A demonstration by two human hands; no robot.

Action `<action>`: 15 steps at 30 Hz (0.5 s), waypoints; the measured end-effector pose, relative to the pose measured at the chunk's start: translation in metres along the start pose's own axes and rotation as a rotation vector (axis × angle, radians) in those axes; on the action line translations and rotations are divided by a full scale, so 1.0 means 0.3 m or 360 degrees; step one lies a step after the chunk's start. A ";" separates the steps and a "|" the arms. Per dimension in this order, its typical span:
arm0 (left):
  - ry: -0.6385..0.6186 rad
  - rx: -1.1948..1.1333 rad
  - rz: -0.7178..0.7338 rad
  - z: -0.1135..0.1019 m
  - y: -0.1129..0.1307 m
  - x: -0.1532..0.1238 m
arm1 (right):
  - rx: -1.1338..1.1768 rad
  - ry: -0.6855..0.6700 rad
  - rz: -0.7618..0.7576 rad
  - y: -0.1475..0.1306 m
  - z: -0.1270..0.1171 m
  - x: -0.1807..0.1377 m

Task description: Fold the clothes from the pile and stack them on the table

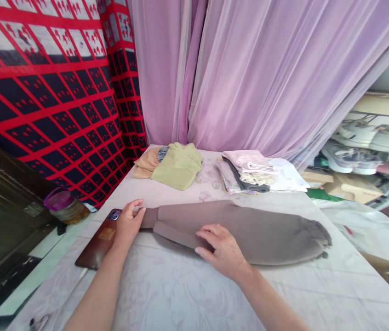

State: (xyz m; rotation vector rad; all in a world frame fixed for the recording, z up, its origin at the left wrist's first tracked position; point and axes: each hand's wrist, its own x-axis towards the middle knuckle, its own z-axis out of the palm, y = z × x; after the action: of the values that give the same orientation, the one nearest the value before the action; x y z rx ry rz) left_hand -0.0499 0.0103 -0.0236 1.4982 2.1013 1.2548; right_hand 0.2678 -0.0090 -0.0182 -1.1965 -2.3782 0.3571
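Note:
A pair of grey-brown sweatpants (263, 234) lies folded lengthwise across the bed, its ribbed cuffs on the left and its gathered waist on the right. My left hand (130, 223) rests at the cuff end, thumb and fingers apart, partly covering the phone beside it. Over the near edge of the leg is my right hand (220, 250), its fingers loosely spread and nothing held in them. Whether its fingertips press on the cloth I cannot tell. The phone (100, 241), in a brown case, lies left of the cuffs with a white cable at its lower end.
Toward the back lie a green garment (179, 168) over an orange one (146, 163), and a stack of folded clothes (248, 163). Lilac curtains (243, 73) hang behind the bed (174, 294). Shoes (349, 156) stand on a rack at right; a purple-lidded jar (68, 209) is at left.

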 end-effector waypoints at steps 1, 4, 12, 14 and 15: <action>0.0021 0.0011 0.0017 -0.003 0.004 -0.001 | 0.0010 -0.0036 -0.0038 -0.027 0.018 -0.011; 0.0097 0.0039 0.0084 -0.011 0.013 -0.002 | -0.0053 -0.0029 -0.0121 -0.065 0.052 -0.023; 0.0030 0.0274 0.0233 0.000 -0.019 -0.002 | -0.0181 0.0110 -0.0334 -0.066 0.079 -0.045; 0.0019 0.0401 0.0261 -0.004 -0.015 -0.006 | -0.0206 0.0094 -0.0343 -0.068 0.085 -0.050; 0.0023 0.0468 0.0273 -0.008 -0.003 -0.009 | -0.0215 0.0085 -0.0344 -0.069 0.087 -0.051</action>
State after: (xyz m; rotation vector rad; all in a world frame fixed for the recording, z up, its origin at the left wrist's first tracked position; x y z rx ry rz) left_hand -0.0510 0.0067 -0.0237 1.8303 2.2872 1.0451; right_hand 0.2484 -0.0342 -0.0363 -0.9785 -2.4868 0.0947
